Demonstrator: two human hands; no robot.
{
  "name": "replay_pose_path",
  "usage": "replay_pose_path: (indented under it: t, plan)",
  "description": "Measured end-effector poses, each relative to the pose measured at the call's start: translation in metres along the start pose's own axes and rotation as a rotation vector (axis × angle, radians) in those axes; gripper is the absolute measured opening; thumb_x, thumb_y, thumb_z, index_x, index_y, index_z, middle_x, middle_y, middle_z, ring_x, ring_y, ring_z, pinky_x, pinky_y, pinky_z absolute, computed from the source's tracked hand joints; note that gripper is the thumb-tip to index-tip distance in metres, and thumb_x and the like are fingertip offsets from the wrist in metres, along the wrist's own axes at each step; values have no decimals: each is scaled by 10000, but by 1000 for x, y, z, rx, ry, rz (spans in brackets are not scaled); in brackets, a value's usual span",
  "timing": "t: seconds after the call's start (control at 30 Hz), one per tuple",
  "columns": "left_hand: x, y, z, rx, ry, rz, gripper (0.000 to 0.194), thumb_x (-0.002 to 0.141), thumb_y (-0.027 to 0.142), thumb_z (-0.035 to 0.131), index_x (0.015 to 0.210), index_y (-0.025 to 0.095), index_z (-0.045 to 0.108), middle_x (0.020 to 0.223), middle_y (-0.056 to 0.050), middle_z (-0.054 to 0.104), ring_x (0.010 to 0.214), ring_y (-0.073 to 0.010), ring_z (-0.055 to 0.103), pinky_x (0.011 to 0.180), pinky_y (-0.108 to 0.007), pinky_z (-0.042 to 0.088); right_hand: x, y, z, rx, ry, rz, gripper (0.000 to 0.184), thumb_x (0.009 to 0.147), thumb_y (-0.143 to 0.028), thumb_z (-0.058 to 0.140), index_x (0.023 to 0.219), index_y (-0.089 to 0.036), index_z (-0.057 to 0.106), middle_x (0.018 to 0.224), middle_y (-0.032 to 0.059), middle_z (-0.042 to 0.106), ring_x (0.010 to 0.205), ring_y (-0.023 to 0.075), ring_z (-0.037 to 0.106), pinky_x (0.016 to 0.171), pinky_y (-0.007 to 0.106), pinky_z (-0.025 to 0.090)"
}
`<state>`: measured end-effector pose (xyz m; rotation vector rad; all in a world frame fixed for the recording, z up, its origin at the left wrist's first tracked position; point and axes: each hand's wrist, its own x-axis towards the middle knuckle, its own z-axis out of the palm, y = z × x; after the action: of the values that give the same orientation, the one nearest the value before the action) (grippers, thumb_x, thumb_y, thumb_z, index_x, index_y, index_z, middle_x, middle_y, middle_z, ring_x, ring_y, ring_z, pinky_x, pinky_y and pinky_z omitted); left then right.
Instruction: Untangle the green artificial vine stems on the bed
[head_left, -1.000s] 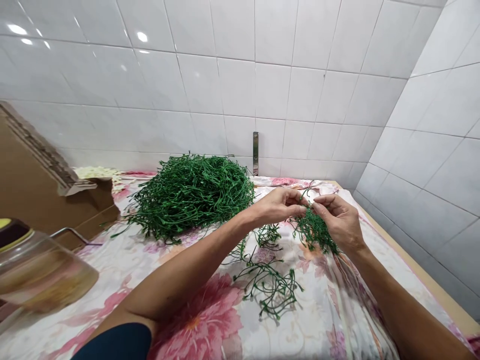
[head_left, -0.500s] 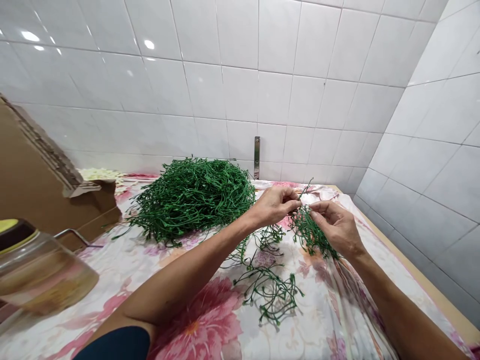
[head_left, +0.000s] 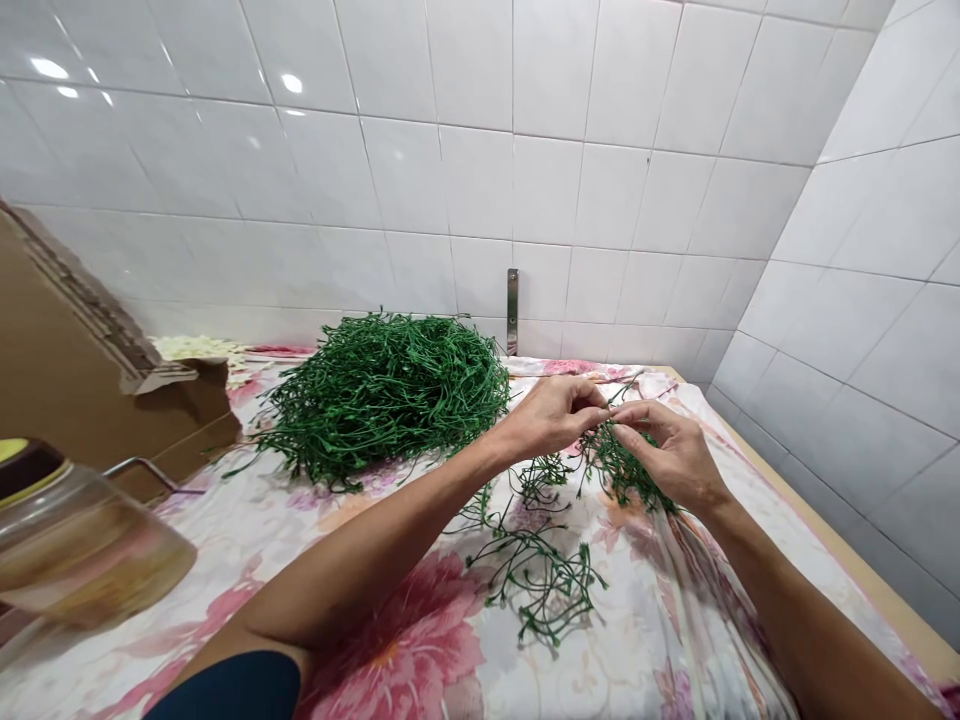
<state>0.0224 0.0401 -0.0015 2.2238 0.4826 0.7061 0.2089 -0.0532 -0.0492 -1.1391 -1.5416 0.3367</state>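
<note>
Fingers of the left hand (head_left: 561, 412) and right hand (head_left: 671, 452) are meeting at the tips, both drawn nearly together, pinching a thin green stem (head_left: 625, 387); exact grip is too small to see. Small bunch of stems (head_left: 628, 478) is lying beneath the right hand; loose stems (head_left: 547, 578) are spreading nearer the camera. Big tangled heap (head_left: 390, 395) is sitting left. Floral cloth (head_left: 405, 650) is covering the counter (head_left: 900, 614), wooden edge showing right. White-tiled walls (head_left: 547, 190) are rising behind and right. Cardboard (head_left: 90, 390) and lidded jar (head_left: 90, 550) are standing left.
</note>
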Motion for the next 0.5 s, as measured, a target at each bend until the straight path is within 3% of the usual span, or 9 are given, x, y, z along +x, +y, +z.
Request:
replay_pose_path:
  t: [0.17, 0.5]
  plan:
    - [0, -2, 1, 47, 22, 3, 185, 886, 305, 608, 812, 145, 665, 707, -15, 613, 626, -116, 514, 547, -240, 346, 0, -1, 0, -17, -3, 0, 180, 890, -377, 701, 839, -204, 701, 988, 89, 737, 956, 230, 693, 887, 388, 569]
    - [-1, 5, 5, 122, 42, -2, 216, 904, 321, 579, 776, 156, 630, 663, 12, 551, 611, -109, 459, 557, -243, 322, 0, 2, 1, -20, -38, -10, 152, 902, -353, 681, 856, -208, 682, 1018, 85, 719, 1006, 234, 675, 907, 378, 544]
